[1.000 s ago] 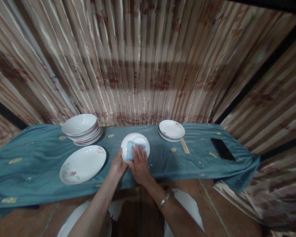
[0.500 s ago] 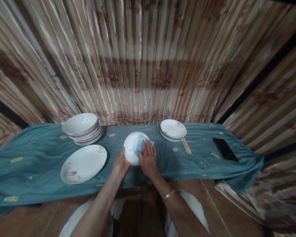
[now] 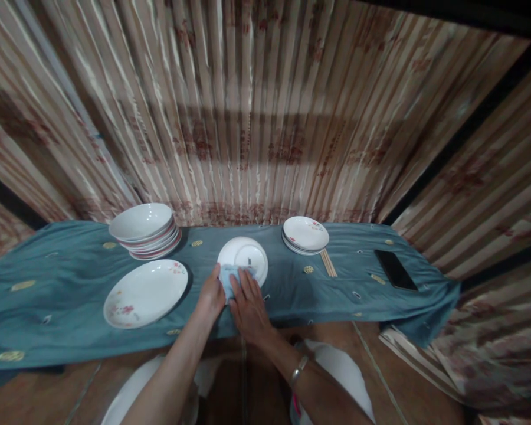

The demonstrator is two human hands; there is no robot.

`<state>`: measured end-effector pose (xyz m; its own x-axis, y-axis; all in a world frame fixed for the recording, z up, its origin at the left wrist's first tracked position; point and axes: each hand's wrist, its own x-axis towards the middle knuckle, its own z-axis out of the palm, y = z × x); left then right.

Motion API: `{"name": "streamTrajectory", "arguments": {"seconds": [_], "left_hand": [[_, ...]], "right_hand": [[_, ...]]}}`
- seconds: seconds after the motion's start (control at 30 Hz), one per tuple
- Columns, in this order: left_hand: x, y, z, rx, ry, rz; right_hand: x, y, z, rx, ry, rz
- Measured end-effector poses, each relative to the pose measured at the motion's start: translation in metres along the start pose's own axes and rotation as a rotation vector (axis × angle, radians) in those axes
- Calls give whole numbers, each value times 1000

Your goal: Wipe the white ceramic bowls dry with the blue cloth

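Note:
A small white plate (image 3: 230,252) is held with its underside facing me, so its foot ring and a small dark mark show. My left hand (image 3: 212,291) grips its lower left edge, thumb on top and the other fingers hidden beneath. Under my right hand (image 3: 249,307) lies a light blue cloth (image 3: 228,282), pressed flat against the plate's near side. The fingers of that hand are stretched out over the cloth. A metal bracelet (image 3: 299,368) circles the right wrist.
A large oval plate (image 3: 148,293) and a stack of bowls (image 3: 144,223) stand left on the teal cloth-covered table (image 3: 287,295). To the right are stacked small plates (image 3: 305,233), chopsticks (image 3: 328,264) and a black phone (image 3: 395,270). A pleated curtain (image 3: 248,118) hangs behind.
My right hand has slid the blue cloth from the plate's middle and right down to its near left edge. The foot ring and mark are now uncovered. My left hand keeps hold of the plate.

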<state>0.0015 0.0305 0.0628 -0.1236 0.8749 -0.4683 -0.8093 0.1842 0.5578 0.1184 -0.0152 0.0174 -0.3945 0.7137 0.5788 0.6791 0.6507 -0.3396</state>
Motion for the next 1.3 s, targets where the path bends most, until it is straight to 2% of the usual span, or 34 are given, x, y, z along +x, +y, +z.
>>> {"name": "streamTrajectory", "arguments": {"seconds": [0.1, 0.27, 0.47, 0.7, 1.0, 1.2, 1.3], "left_hand": [[-2, -3, 1, 42, 52, 91], [-12, -7, 11, 40, 45, 165], [-24, -9, 21, 35, -76, 204], [-24, -11, 19, 105, -153, 200], [-20, -9, 12, 120, -104, 180], [-15, -8, 8, 90, -56, 169], [-14, -7, 7, 70, -40, 159]], "right_hand": [[12, -2, -1, -32, 13, -32], [36, 1, -12, -118, 35, -24], [61, 9, -29, -152, 74, 51], [74, 28, -37, -106, 213, 203], [71, 65, -21, 167, 357, 353], [63, 89, -1, 455, 404, 580], [54, 99, 11, 544, 402, 648]]}}
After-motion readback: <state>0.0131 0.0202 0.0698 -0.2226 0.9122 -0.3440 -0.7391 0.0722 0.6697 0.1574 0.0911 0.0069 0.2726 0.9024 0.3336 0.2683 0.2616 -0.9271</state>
